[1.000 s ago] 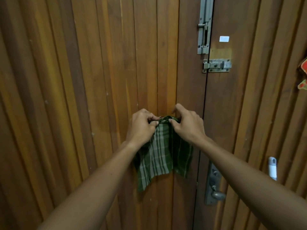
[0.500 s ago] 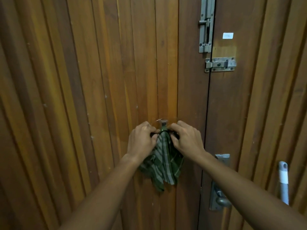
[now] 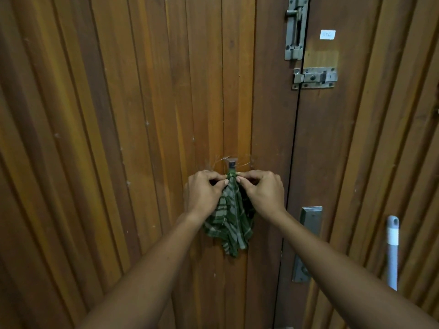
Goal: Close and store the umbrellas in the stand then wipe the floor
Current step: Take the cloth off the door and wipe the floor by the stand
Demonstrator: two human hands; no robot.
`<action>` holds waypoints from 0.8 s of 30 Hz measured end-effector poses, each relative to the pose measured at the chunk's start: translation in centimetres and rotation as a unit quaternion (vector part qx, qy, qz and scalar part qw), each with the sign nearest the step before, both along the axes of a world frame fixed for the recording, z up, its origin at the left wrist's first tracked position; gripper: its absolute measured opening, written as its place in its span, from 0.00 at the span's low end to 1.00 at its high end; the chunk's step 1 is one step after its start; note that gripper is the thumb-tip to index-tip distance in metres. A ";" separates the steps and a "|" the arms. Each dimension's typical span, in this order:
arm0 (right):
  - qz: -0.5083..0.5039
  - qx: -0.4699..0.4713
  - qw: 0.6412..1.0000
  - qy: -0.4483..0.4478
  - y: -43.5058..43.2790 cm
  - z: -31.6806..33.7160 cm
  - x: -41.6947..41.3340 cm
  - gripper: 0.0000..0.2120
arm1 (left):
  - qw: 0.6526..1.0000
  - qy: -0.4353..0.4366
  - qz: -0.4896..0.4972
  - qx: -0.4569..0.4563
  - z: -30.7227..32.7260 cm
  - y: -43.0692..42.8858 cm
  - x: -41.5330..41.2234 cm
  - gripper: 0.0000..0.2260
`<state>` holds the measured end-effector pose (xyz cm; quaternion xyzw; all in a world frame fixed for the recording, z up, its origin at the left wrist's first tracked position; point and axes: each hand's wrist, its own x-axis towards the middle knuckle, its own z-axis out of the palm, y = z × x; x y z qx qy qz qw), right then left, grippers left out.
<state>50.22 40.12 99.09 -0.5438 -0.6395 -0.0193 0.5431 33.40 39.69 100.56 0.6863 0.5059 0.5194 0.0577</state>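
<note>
A green and white checked cloth (image 3: 231, 224) hangs bunched against a wooden door (image 3: 118, 138), its top gathered at a small metal hook (image 3: 232, 163) fixed to the door. My left hand (image 3: 203, 193) pinches the cloth's top from the left. My right hand (image 3: 263, 192) pinches it from the right, fingertips almost meeting just under the hook. No umbrella or stand is in view.
Two metal sliding bolts (image 3: 295, 29) (image 3: 314, 77) sit at the door's upper right edge. A metal lock plate (image 3: 307, 241) lies below my right forearm. A grey and white pole handle (image 3: 392, 251) leans at the right.
The cloth's top went from spread between my hands to gathered tight under the hook, and the cloth now hangs narrower. The view has tilted down, showing the pole handle more.
</note>
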 end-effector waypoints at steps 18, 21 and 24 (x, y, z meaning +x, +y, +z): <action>-0.043 -0.243 0.968 -0.031 -8.6 -7.1 3.8 0.11 | 0.993 0.118 0.022 0.008 -8.1 -8.6 0.8 0.13; -0.053 -0.277 0.959 -0.037 -11.2 -8.2 6.6 0.08 | 0.988 0.148 -0.037 0.025 -10.4 -10.1 2.6 0.11; -0.071 -0.295 0.953 -0.006 -13.7 -8.5 9.7 0.06 | 0.979 0.158 -0.129 -0.005 -11.3 -10.7 5.9 0.12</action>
